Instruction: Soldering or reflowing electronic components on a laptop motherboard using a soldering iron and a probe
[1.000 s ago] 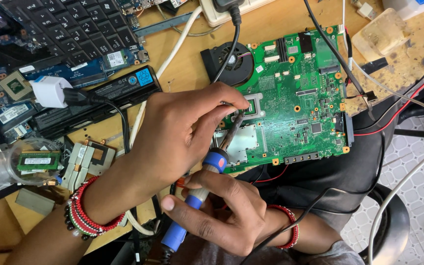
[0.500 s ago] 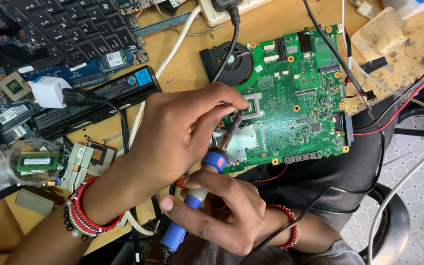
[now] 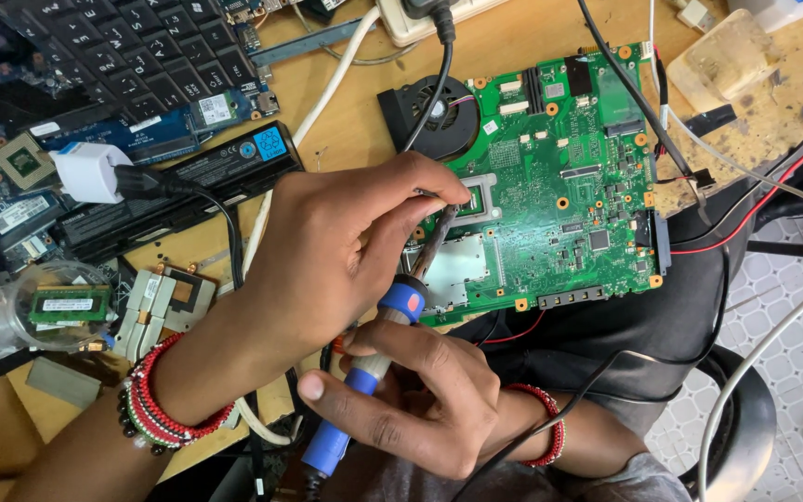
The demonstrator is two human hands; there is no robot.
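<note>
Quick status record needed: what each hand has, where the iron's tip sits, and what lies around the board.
left hand: fingertips pinched at the iron's tip, over the green circuit board
right hand: grips the blue-handled soldering iron
iron tip: on the board's left part, hidden by fingers
board: flat, partly off the wooden table edge
nearby: black fan, black battery pack, keyboard, white plug

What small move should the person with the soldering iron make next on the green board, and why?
Probably hold the iron steady and ease its tip down. The right hand grips the blue-handled soldering iron, its tip angled up over the green circuit board, and the left hand has fingertips pinched right beside the tip, leaving little room to slip.
</note>
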